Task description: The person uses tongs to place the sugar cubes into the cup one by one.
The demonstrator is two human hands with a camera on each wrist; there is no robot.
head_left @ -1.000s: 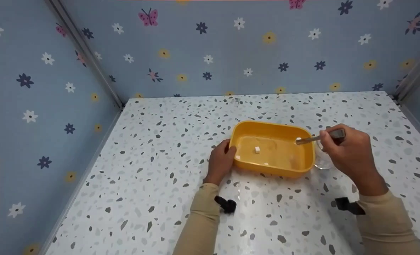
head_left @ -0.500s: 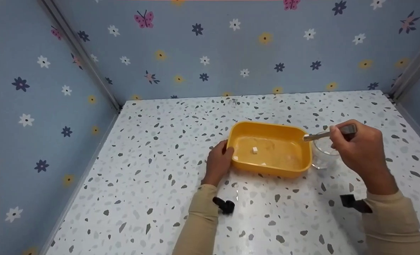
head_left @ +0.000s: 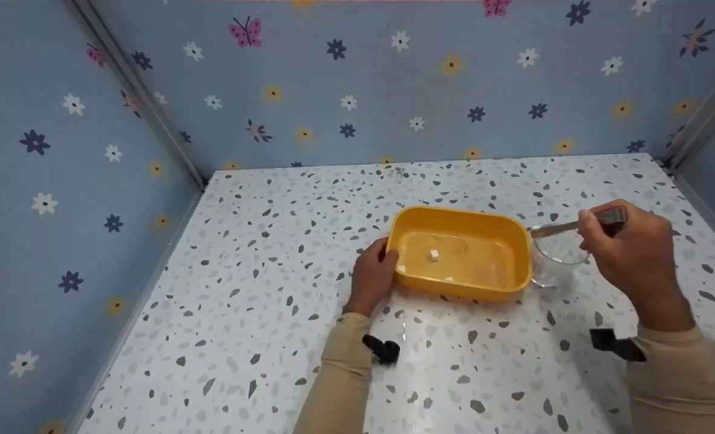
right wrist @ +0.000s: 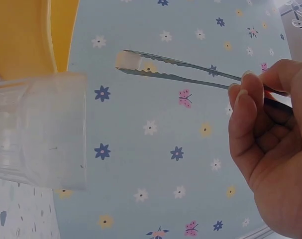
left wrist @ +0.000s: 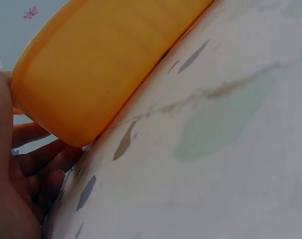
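The relation that counts is between a small white cube (right wrist: 128,60) and a transparent cup (right wrist: 41,134): in the head view the cup's mouth lies at about four o'clock from the cube, and the right wrist view shows the cube above the rim, offset toward the yellow container (head_left: 460,289). The right hand (head_left: 635,250), the nearer one, has its fingers pinched on metal tweezers (head_left: 555,229), whose tips are clamped on the cube; their long axis runs roughly from three o'clock at the grip to nine o'clock at the tips. The left hand (head_left: 372,274) grips the container's nine o'clock end, thumb by the rim.

The tweezers are slim with wavy inner edges; the cube looks matt. The cup is round, glass or plastic I cannot tell, just beside the container's three o'clock end. The container is a smooth, rounded rectangle with white pieces (head_left: 434,255) scattered on its floor. The pale table (head_left: 273,301) is flecked with grey.
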